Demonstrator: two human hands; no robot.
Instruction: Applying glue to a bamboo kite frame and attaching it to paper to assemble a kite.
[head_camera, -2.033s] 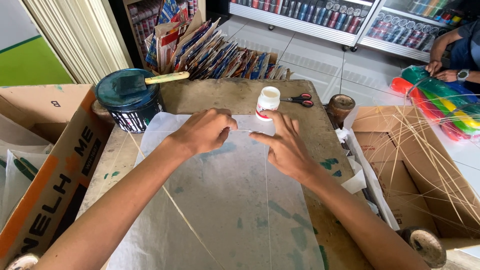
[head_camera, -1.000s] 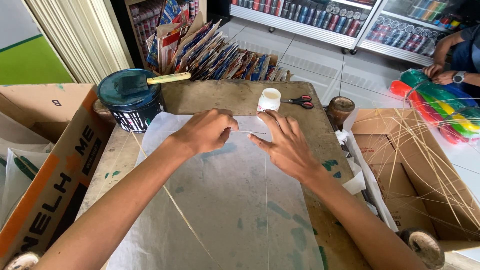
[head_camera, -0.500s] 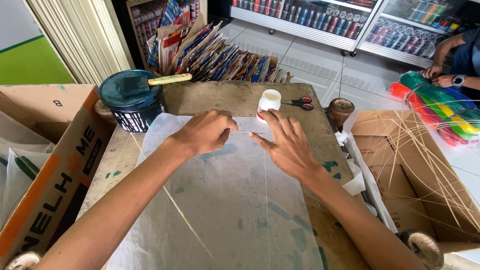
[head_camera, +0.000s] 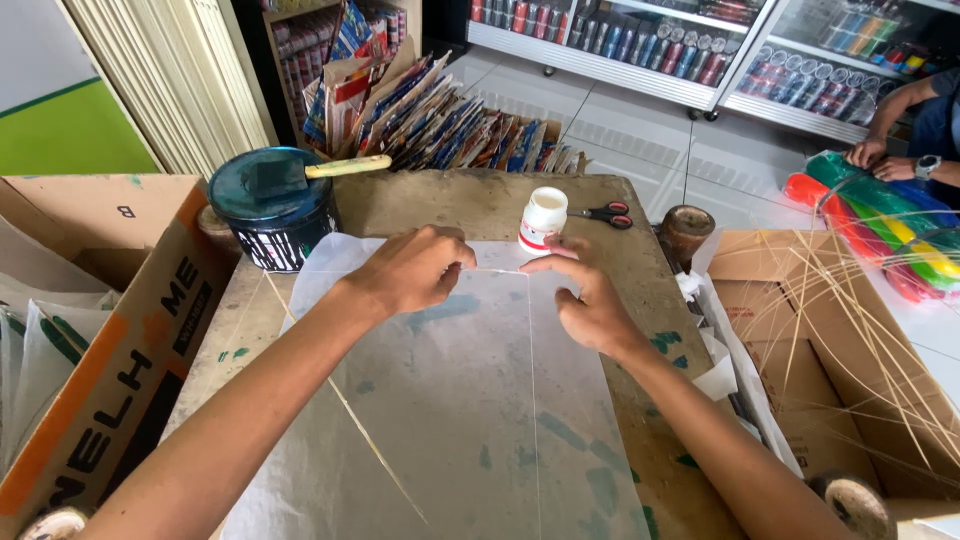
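A thin translucent white paper sheet (head_camera: 450, 400) lies flat on a worn table (head_camera: 470, 205). A thin stick (head_camera: 531, 400) runs straight down its middle and another stick (head_camera: 340, 400) crosses it diagonally. My left hand (head_camera: 410, 270) is curled over the sheet's far edge, its fingertips pinching it. My right hand (head_camera: 585, 300) pinches the same edge from the right, its fingertips a short gap from the left hand's. A small white glue bottle (head_camera: 543, 220) stands just beyond my right fingers.
Red-handled scissors (head_camera: 605, 213) lie behind the bottle. A dark round tin (head_camera: 272, 215) with a brush (head_camera: 345, 167) on top stands at the back left. Cardboard boxes flank the table, one on the left (head_camera: 100, 350) and one on the right (head_camera: 830, 340) holding thin sticks. Another person's hands (head_camera: 880, 150) rest on coloured rolls (head_camera: 880, 220).
Both hands stay at the sheet's far edge. Only the fingertips shift slightly along it.
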